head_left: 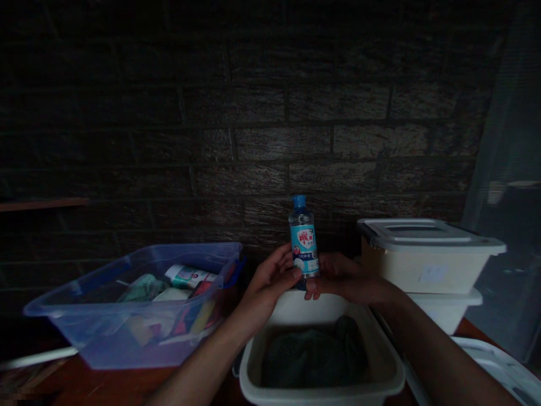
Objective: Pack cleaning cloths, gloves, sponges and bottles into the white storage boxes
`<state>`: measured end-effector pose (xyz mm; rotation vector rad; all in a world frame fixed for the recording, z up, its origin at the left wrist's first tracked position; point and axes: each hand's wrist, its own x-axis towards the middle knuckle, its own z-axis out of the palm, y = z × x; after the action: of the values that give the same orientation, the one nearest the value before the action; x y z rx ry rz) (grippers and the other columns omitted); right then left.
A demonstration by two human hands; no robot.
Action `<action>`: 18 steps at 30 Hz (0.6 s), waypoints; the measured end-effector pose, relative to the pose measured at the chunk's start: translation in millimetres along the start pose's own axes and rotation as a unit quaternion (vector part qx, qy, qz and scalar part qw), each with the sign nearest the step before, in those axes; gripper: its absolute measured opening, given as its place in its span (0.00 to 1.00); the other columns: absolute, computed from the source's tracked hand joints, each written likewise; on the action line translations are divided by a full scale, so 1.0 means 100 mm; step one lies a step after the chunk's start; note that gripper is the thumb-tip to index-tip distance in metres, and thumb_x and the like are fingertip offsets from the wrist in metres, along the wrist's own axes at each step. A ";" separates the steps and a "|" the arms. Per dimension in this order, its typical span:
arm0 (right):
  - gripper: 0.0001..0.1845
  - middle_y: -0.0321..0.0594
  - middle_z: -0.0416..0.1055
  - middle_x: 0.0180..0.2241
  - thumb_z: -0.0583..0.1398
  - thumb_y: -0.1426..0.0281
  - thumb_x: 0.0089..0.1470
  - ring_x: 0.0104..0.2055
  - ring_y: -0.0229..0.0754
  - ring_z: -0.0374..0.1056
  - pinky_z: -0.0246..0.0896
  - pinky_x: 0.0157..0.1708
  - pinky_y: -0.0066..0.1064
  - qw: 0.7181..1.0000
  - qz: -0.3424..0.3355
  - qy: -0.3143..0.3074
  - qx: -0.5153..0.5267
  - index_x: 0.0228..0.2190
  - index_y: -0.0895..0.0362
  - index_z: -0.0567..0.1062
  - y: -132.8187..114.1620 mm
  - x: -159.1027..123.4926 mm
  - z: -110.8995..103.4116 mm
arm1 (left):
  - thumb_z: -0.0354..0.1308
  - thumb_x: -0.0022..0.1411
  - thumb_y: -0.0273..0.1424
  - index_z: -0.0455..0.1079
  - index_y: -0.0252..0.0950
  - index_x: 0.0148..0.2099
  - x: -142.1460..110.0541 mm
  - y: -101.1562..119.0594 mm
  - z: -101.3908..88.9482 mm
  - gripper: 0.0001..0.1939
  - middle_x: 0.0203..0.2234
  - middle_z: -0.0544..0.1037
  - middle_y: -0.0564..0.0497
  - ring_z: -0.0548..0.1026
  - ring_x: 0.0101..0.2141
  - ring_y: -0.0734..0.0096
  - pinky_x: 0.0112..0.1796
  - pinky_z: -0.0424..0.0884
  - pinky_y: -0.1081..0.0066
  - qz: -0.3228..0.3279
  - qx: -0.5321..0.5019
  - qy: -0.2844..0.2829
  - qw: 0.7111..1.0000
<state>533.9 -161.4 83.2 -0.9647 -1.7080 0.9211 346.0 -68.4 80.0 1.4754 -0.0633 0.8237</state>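
Two hands show at the centre of the frame, one left hand and one right hand, with one bottle carrying one cap. Containers number four: one blue bin at left, one white tub at lower centre and two stacked boxes, an upper box and a lower box, at right. Two lids are plain: one top lid on the stack, one loose lid at lower right. The blue bin shows one white-and-green canister; its other contents overlap too much to count. One bench crosses the bottom.
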 end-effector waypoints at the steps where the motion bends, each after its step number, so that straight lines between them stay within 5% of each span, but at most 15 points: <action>1: 0.18 0.41 0.79 0.34 0.68 0.62 0.58 0.34 0.38 0.73 0.69 0.36 0.31 1.000 -0.002 0.002 0.000 0.45 0.61 0.77 -0.01 0.00 0.00 | 0.65 0.65 0.30 0.72 0.40 0.61 0.00 0.00 0.00 0.23 0.55 0.77 0.44 0.74 0.56 0.57 0.55 0.67 0.64 0.002 0.007 0.005 1.000; 18: 0.16 0.40 0.77 0.36 0.69 0.63 0.57 0.34 0.37 0.70 0.66 0.36 0.30 1.000 -0.012 0.014 0.008 0.42 0.60 0.78 -0.06 -0.04 0.00 | 0.64 0.66 0.31 0.73 0.40 0.61 -0.01 -0.01 0.04 0.21 0.52 0.80 0.45 0.78 0.50 0.61 0.52 0.72 0.67 0.024 0.074 0.021 0.997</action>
<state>533.4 -167.3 87.4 -0.9395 -1.6836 0.9003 347.5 -72.5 79.5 1.5991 -0.0064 0.9154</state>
